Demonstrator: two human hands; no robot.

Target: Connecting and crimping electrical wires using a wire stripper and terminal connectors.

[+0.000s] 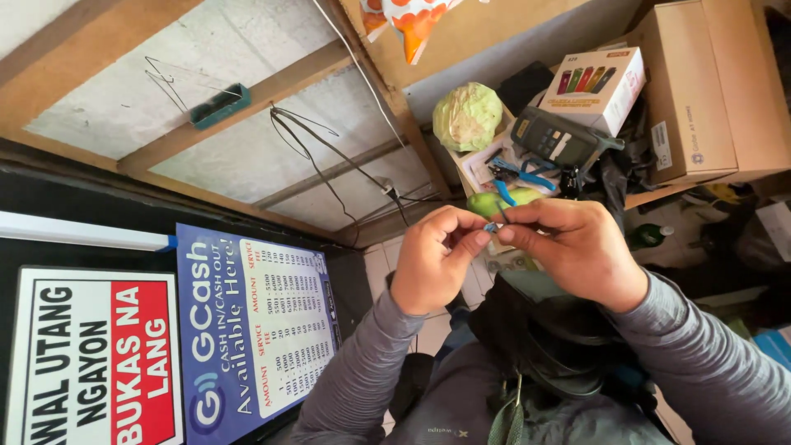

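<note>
Small blue-tipped connector piece (492,226) sits pinched between my two hands, held up in the air in front of my chest rather than resting on anything. My left hand (437,257) is curled narrow, thumb and forefinger closed on the piece from its near side, and my right hand (577,247) meets it from the other side, fingertips nipped tight around the same piece and a thin dark lead (503,216) that sticks up from it. The two sets of fingertips touch (I cannot tell exactly which finger bears the grip, the piece is too small).

Room around the hands is tight on one side. Just beyond my knuckles is a cluttered wooden shelf (659,194), its edge crowded: a grey handheld tester (560,138) lies beside blue-handled cutters (515,173), a green fruit (486,203) sits right behind my fingers, and a pale green wrapped ball (467,116) lies at the shelf's corner. A white printed carton (597,86) and a big brown cardboard box (709,91) fill the rest. On my left side the space is open toward the tiled floor (387,257), up to a blue price poster (255,325) and a red and white sign (95,354). Loose cables (329,152) run along the bare board wall, well apart from my hands.
</note>
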